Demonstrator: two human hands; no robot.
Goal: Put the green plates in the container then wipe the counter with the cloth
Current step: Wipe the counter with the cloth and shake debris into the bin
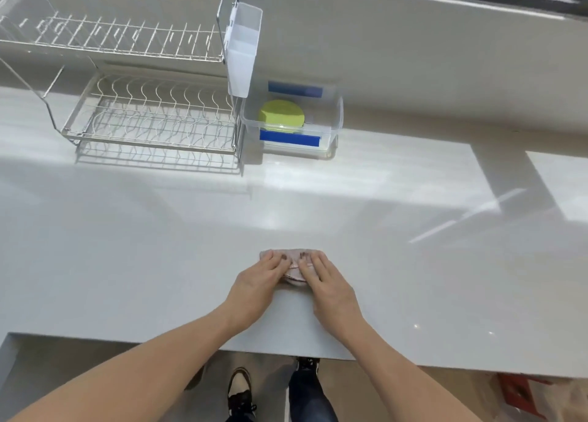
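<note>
Both hands lie flat on a small pinkish cloth (296, 270) near the front edge of the counter (127, 262). The left hand (257, 281) covers the cloth's left part, its fingers (270, 259) straight, close together and pressing down; the right hand (324, 281) does the same on the right part, its fingers (313, 262) extended and slightly spread. The fingertips of the two hands nearly meet over the cloth's middle, and only a crumpled strip of soft fabric shows between and beyond them. Neither hand pinches or curls around it.

The green plates (281, 113) sit inside the clear plastic container (337, 116) at the back of the counter, well apart from the hands. They are round, smooth and yellow-green, lying flat as a stack; how many there are cannot be told. The container is rectangular with rounded corners and blue strips (289, 139) on its near and far sides.

Just beside it on the left stands a two-tier wire dish rack (152, 119) of shiny metal, with a translucent white plastic cutlery holder (243, 49) hung on its right end. The counter is pale grey, smooth and glossy, with bright patches of light across it
</note>
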